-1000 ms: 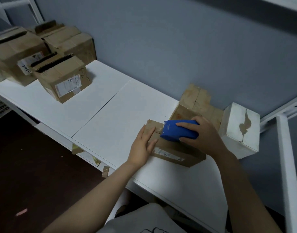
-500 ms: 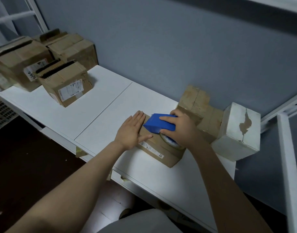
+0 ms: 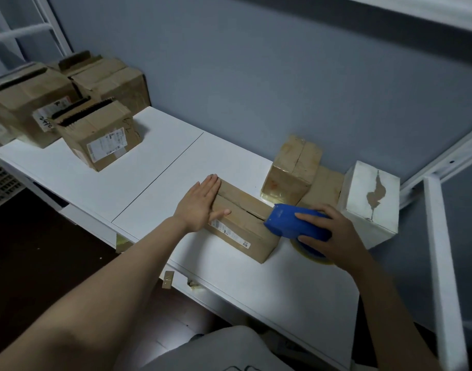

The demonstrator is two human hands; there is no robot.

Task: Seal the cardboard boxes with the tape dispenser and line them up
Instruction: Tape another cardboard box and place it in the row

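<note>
Dispenser [image 3: 296,223], gripped by right hand [image 3: 336,234], is now off the box [image 3: 245,210] end. Left hand [image 3: 200,207] presses flat on it; this taping pass seems done.

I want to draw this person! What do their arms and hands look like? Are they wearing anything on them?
The left arm and right arm are bare as far as the picture shows: no sleeves. The left hand and right hand have no gloves, and I see no rings, watch or bracelet. Light grey clothing with a dark print shows at the bottom edge.
</note>
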